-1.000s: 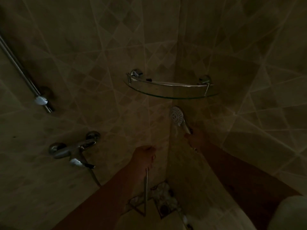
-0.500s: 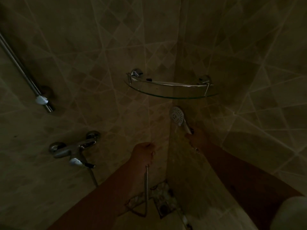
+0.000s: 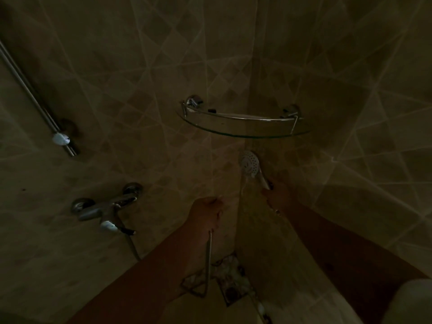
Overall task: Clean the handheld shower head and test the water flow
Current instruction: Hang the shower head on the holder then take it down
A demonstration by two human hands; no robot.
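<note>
From the head camera the scene was a dim, tiled shower corner; the right hand point(image 3: 278, 195) was curled round the handle of the shower head point(image 3: 250, 163), which it held up just below the glass corner shelf point(image 3: 243, 133), close to the corner where the two walls met; the round spray face was pale, dotted with nozzles, and turned toward the left and slightly toward the camera; a thin streak ran down from below the face, though in the poor light I could not tell whether it was water. The left hand point(image 3: 205, 212) was closed in a fist on the metal hose point(image 3: 208, 258), which hung straight down from under the fist toward the floor drain point(image 3: 233, 286); the two hands were near each other but apart, the left lower than the right. On the left wall sat the chrome mixer tap point(image 3: 105, 206), with the hose leaving its underside; higher on that wall a slanted riser rail point(image 3: 35, 99) ended at a bracket.
</note>
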